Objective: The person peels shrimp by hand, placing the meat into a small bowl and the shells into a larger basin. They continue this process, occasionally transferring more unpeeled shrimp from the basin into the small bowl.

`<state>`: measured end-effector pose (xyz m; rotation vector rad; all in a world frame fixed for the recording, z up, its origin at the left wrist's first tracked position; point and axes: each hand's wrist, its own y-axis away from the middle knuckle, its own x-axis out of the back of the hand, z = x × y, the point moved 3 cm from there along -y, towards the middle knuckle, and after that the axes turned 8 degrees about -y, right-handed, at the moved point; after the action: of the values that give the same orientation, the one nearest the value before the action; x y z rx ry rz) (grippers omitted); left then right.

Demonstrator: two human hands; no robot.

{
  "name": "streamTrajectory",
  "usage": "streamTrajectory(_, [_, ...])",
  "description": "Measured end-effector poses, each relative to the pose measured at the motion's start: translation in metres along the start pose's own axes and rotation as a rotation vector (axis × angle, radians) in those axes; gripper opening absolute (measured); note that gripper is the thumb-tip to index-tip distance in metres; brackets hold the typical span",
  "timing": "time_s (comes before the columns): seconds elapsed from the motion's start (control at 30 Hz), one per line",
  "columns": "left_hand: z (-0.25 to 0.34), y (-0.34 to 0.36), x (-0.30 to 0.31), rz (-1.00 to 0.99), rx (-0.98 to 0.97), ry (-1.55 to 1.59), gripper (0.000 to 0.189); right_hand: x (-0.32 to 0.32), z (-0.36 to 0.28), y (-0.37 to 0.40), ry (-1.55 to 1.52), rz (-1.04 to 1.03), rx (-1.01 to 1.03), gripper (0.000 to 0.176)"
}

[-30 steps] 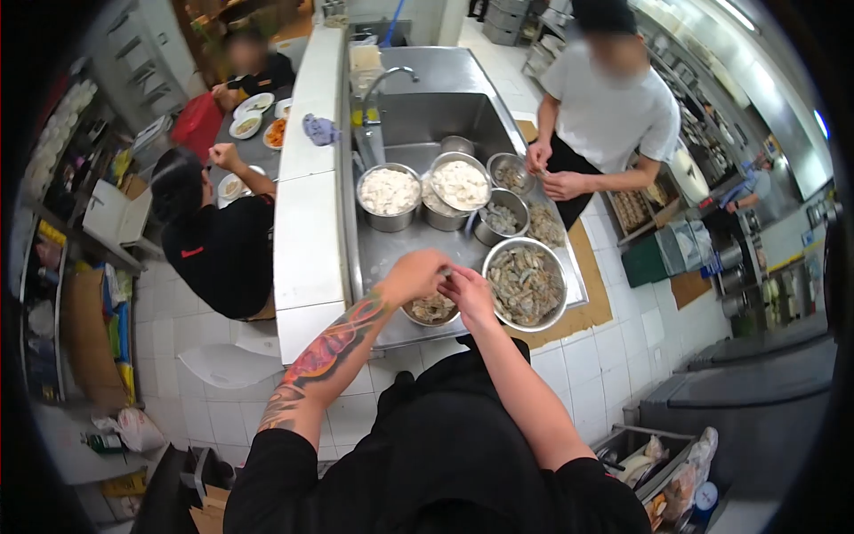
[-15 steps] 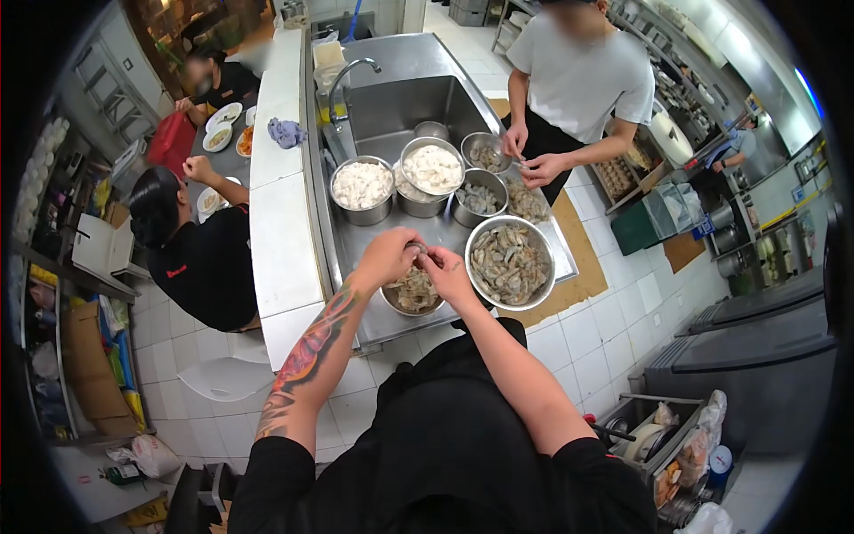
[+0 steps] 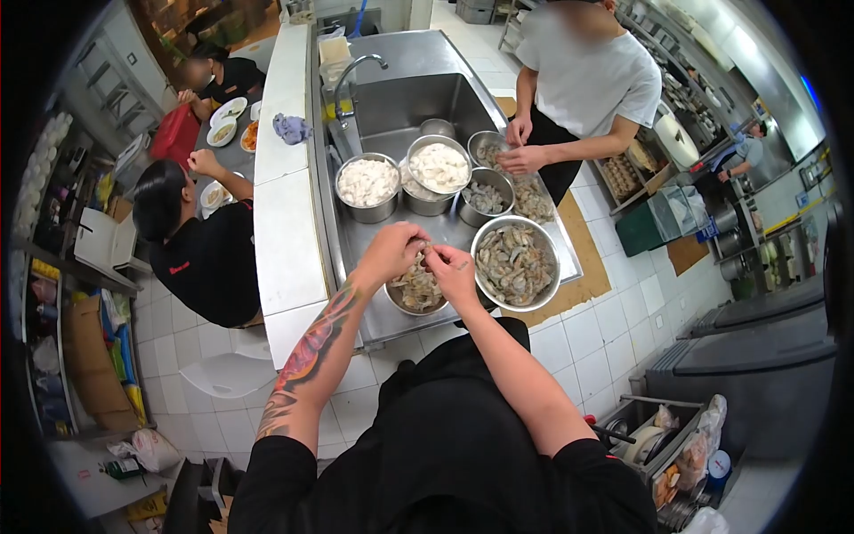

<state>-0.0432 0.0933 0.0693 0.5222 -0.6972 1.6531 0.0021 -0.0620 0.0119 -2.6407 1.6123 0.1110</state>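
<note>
My left hand (image 3: 390, 253) and my right hand (image 3: 455, 274) are close together, fingertips pinched on one small grey shrimp (image 3: 427, 248) that they mostly hide. Below them is a metal bowl of shrimp shells or unpeeled shrimp (image 3: 416, 292), partly covered by my hands. Just right of my right hand, a larger metal bowl (image 3: 557, 272) is full of whole grey shrimp (image 3: 516, 262). Beyond my hands stand metal pots with pale, whitish contents (image 3: 368, 181), one bowl (image 3: 439, 189) resting on another. A smaller pot (image 3: 485, 217) holds peeled grey shrimp.
A steel sink (image 3: 418, 102) with a curved faucet (image 3: 360, 64) lies at the far end of the counter. Across it, a co-worker in a white shirt (image 3: 587, 80) handles shrimp. Left of a tiled ledge (image 3: 286, 222) with a purple cloth (image 3: 291, 129), two people sit with plates.
My fingers have shifted slightly around the shrimp over the bowl. The co-worker's hands have lowered toward the bowl near them. The view has moved a little.
</note>
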Motion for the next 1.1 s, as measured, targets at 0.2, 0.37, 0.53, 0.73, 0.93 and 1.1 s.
streamTrajectory(0.2, [-0.016, 0.001, -0.001, 0.087, -0.041, -0.112, 0.018, 0.007, -0.003, 0.0, -0.073, 0.011, -0.053, 0.022])
streamTrajectory(0.37, [-0.029, 0.0, -0.001, 0.039, 0.031, -0.17, 0.021, 0.02, 0.027, -0.012, 0.863, -0.315, 0.099, 0.035])
streamTrajectory(0.53, [-0.024, 0.005, -0.003, -0.033, 0.086, -0.103, 0.023, 0.013, 0.026, -0.008, 0.45, -0.096, 0.227, 0.033])
streamTrajectory(0.73, [-0.02, 0.002, -0.007, -0.045, 0.152, -0.003, 0.023, -0.004, -0.011, -0.006, 0.365, -0.115, 0.249, 0.03])
streamTrajectory(0.93, [-0.014, 0.004, -0.001, -0.059, 0.22, 0.096, 0.02, -0.005, -0.025, -0.004, 0.479, -0.113, 0.231, 0.026])
streamTrajectory(1.1, [-0.011, 0.005, 0.0, -0.089, 0.183, 0.077, 0.017, 0.008, 0.0, -0.014, 0.394, -0.149, 0.102, 0.025])
